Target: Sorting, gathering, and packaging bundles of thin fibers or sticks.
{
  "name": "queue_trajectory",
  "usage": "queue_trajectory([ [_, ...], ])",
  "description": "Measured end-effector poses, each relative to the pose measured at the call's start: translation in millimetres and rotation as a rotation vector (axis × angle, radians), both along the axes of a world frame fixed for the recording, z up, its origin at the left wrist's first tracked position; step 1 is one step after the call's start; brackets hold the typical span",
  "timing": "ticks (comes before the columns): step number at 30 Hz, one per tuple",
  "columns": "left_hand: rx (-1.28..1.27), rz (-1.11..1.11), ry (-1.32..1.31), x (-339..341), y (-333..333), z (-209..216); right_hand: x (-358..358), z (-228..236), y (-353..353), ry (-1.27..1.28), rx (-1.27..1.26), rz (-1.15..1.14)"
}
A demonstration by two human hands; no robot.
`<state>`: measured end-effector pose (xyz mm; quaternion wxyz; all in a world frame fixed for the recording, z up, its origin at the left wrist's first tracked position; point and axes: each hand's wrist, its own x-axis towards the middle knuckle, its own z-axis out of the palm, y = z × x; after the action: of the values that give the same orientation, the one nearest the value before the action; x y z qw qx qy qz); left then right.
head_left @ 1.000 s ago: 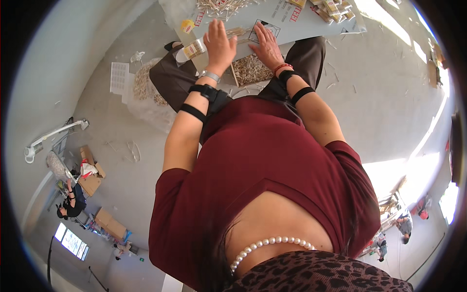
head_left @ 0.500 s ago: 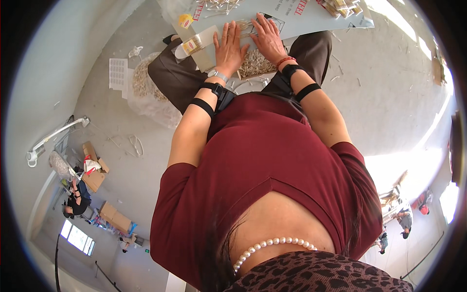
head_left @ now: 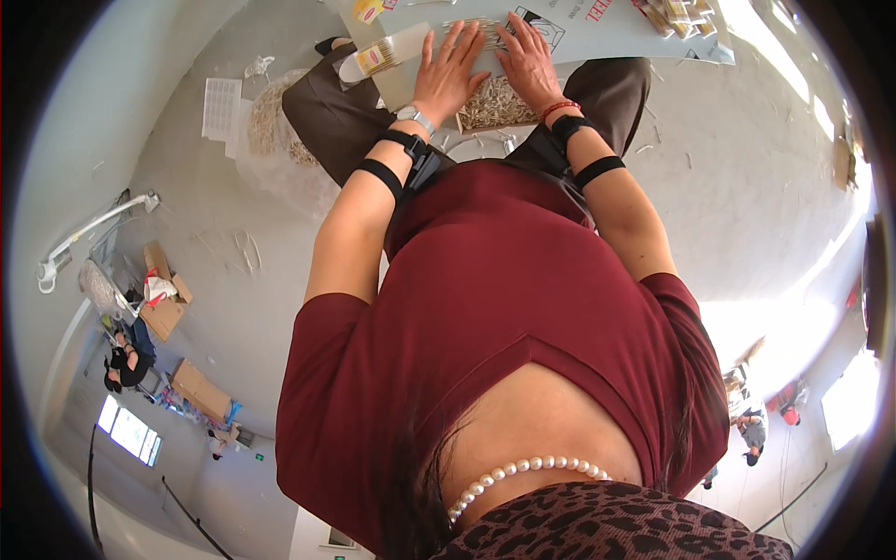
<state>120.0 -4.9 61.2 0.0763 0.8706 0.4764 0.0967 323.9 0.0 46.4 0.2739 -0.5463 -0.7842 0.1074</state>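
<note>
- My left hand is palm down, fingers fanned, at the bunch of cotton swabs on the blue-grey sheet.
- My right hand is spread flat across from it, the swabs between; I cannot tell how hard either presses.
- Left: a swab packet.

A maroon top is worn (with pearls).
</note>
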Motion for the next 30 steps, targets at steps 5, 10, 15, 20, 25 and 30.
queue_trajectory([
  [5, 0.036, -0.037, 0.143, -1, 1, 2, 3, -4, 0, 0.037, 0.031, 0.034],
  [10, 0.083, -0.080, 0.235, -1, 2, 7, 6, -2, -3, 0.049, 0.019, 0.037],
  [15, 0.098, -0.086, 0.266, -1, 3, 3, 11, -7, -5, 0.083, -0.001, 0.089],
  [20, 0.126, -0.077, 0.277, 1, 1, 4, 12, -8, -4, 0.090, 0.009, 0.093],
  [25, 0.075, -0.055, 0.298, 3, -3, 8, 13, -7, -5, 0.105, 0.014, 0.087],
  [30, 0.038, -0.031, 0.226, -1, 1, -1, 10, -9, -8, 0.179, -0.040, 0.009],
])
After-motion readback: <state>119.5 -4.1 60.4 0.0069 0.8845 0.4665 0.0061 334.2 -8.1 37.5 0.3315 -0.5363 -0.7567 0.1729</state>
